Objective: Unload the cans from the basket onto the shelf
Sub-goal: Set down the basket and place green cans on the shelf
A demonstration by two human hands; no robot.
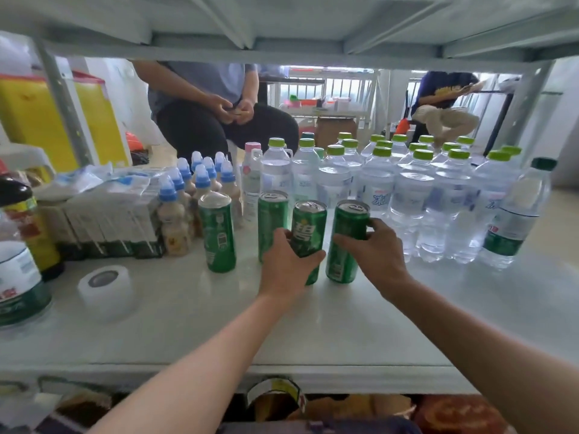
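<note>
Stocked white metal shelf (313,333), clear water bottles (407,189) behind. Gripped two tall green aluminium cans (308,236) mid-body, left hand (286,264) and right hand (379,255) fingers curled round each. Probably full, rigid, slick; dentable.

I'm looking at a pale shelf board (313,333) that is carrying everything here. Four green cans (308,233) are standing upright in a loose row at its middle. Behind them and to the right, green-capped water bottles (410,186) are crowding together, with small blue-capped bottles (200,183) and what may be stacked cartons (106,217) sitting to the left. A white tape roll (105,285) is lying near the front left, beside larger jars (18,277).
</note>
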